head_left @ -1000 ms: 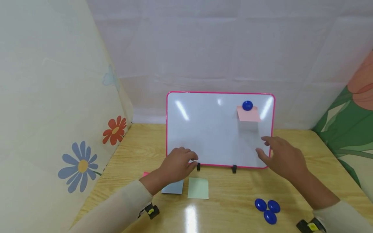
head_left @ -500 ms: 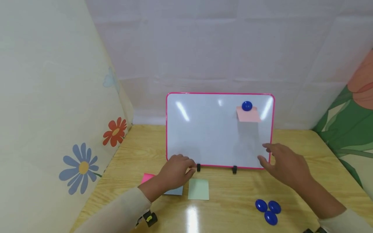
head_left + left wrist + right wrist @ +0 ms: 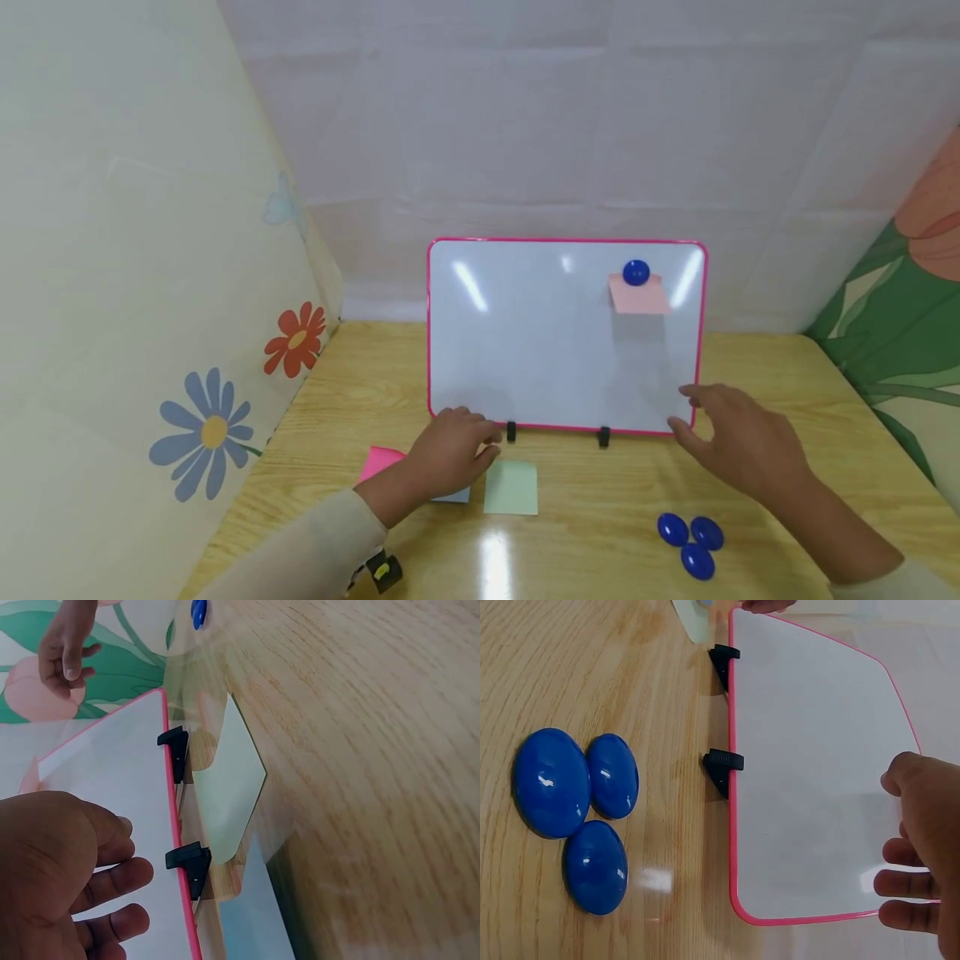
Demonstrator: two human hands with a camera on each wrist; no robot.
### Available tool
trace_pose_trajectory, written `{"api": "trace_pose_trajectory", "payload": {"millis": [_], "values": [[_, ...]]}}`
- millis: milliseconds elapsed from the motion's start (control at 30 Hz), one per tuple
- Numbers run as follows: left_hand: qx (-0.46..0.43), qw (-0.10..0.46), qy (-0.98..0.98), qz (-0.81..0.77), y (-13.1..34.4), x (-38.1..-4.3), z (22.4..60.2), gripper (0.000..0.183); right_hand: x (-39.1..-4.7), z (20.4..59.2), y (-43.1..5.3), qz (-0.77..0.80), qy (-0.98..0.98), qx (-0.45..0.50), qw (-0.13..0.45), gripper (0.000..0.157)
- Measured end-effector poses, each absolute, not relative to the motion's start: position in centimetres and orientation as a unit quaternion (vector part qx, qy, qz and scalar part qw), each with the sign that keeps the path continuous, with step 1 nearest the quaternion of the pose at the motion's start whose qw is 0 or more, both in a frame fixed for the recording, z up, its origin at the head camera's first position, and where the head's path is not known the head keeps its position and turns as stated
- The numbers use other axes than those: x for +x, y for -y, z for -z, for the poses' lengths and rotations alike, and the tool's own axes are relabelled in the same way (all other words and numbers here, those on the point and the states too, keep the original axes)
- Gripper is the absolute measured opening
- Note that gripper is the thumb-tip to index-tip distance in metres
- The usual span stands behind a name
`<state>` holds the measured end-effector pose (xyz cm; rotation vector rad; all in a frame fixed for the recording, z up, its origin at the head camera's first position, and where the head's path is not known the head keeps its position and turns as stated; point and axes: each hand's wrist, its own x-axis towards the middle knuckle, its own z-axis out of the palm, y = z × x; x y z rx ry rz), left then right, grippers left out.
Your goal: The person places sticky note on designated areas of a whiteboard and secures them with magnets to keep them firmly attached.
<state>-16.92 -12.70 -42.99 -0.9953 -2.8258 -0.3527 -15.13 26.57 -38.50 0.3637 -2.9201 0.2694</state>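
A whiteboard (image 3: 547,333) with a pink frame stands upright on black clips. Near its upper right corner a blue magnet (image 3: 636,272) holds a pale pink sticky note (image 3: 640,296). My left hand (image 3: 450,450), fingers loosely bent and holding nothing, hovers by the board's lower left corner. Under it, partly hidden, are a bright pink note (image 3: 382,460) and a blue note (image 3: 255,915); a pale green note (image 3: 512,487) lies just right of it. Beside the board's lower right corner hangs my right hand (image 3: 750,442), thumb and fingers apart with nothing between them.
Three blue oval magnets (image 3: 691,546) lie in a cluster on the wooden table (image 3: 585,542), toward the front right. Black support clips (image 3: 724,769) jut out from the board's bottom edge. A flower-patterned panel (image 3: 225,333) borders the table at left, another at right.
Both hands have sunk slightly toward the table, away from the board, and the right has shifted a little rightward. More of the bright pink note shows. Notes and magnets stay put.
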Motion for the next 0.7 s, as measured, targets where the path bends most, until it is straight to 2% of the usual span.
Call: {"api": "trace_pose_trajectory", "payload": {"millis": [167, 400, 700], "values": [[-0.330, 0.061, 0.934, 0.120, 12.7, -16.8, 43.2, 0.011, -14.8, 39.0, -26.6, -0.088, 0.984, 0.123, 0.094, 0.056], [-0.331, 0.062, 0.935, 0.115, 12.8, -16.6, 43.5, 0.010, -14.1, 39.7, -27.1, -0.105, 0.976, 0.145, 0.124, 0.048], [-0.332, 0.049, 0.936, 0.107, 12.9, -16.7, 44.3, 0.009, -13.4, 40.6, -27.1, -0.102, 0.977, 0.154, 0.111, 0.046]]}}
